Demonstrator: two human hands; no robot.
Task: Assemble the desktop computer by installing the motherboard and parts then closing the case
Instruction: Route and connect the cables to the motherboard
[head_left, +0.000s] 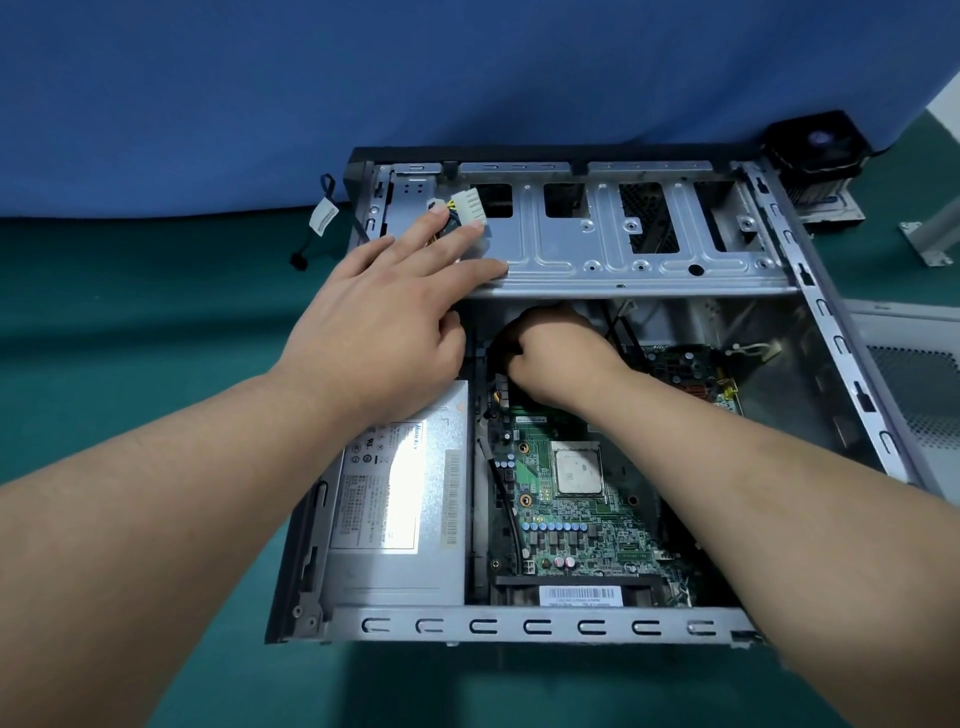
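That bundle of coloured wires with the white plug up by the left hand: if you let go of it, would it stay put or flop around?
The wire bundle probably flops: thin separate strands bend under the left hand. Its white plug looks rigid and light, so it likely dangles.

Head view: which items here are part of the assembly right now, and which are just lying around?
In the job: case, motherboard, power supply, white power connector, left hand, right hand.
Lying about: cooler fan, side panel, tagged cable.
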